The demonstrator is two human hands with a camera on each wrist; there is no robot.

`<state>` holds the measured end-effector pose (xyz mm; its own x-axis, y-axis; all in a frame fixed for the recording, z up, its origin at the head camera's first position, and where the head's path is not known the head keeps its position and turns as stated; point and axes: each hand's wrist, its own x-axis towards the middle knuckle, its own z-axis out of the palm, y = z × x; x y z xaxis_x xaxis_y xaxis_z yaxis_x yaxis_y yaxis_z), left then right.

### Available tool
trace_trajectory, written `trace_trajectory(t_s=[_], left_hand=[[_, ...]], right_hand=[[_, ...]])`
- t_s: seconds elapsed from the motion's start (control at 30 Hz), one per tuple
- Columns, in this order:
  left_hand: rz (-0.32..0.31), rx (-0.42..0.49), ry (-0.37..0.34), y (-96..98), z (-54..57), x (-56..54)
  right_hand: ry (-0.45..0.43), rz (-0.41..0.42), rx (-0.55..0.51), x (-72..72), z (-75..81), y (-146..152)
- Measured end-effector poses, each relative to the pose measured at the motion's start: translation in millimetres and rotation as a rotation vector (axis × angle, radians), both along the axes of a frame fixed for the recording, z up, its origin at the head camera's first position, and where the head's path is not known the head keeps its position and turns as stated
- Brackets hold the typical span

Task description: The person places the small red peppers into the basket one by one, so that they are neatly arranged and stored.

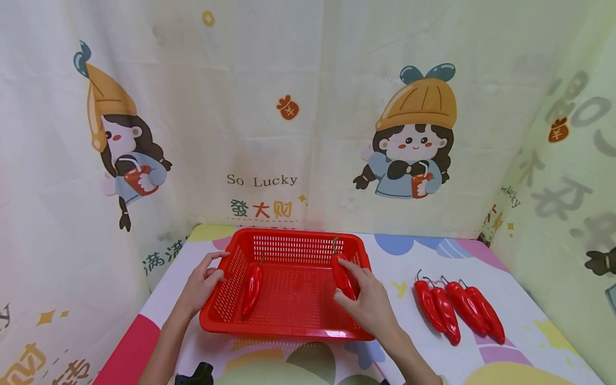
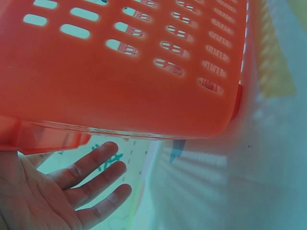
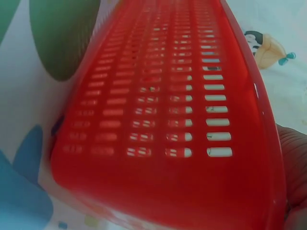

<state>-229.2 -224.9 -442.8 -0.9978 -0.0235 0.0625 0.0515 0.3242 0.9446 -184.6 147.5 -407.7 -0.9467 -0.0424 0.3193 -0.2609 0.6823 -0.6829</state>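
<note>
A red plastic basket (image 1: pixel 289 332) with slotted walls stands on the table. My left hand (image 1: pixel 199 286) is at its left rim, index finger and thumb right at the edge. In the left wrist view, three straight fingers of that hand (image 2: pixel 57 191) extend beside the basket wall (image 2: pixel 120 100). At the basket's right end, my right hand (image 1: pixel 368 299) reaches over the rim and holds a red chili pepper (image 1: pixel 340 275) between index finger and thumb, its green stem pointing away. Another red chili pepper (image 1: pixel 252 289) lies inside at the left. In the right wrist view, the basket wall (image 3: pixel 144 187) hides most of the hand (image 3: pixel 293 167).
Several red chili peppers (image 1: pixel 464 310) lie side by side on the patterned tablecloth (image 1: pixel 394 342), right of the basket. A printed curtain (image 1: pixel 327 160) hangs behind the table and along both sides. A dark object (image 1: pixel 194 374) shows at the bottom edge.
</note>
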Motion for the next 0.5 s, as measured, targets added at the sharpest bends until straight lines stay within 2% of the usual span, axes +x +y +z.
trace_trajectory(t_s=[0.23,0.5], left_hand=[[0.002,-0.011,0.001,0.2,0.4,0.1],[-0.001,-0.007,-0.004,0.5,1.0,1.2]], right_hand=[[-0.004,0.055,-0.014,-0.9,-2.7,-8.5],[-0.046,0.143,-0.012,-5.5,-2.2,-16.8]])
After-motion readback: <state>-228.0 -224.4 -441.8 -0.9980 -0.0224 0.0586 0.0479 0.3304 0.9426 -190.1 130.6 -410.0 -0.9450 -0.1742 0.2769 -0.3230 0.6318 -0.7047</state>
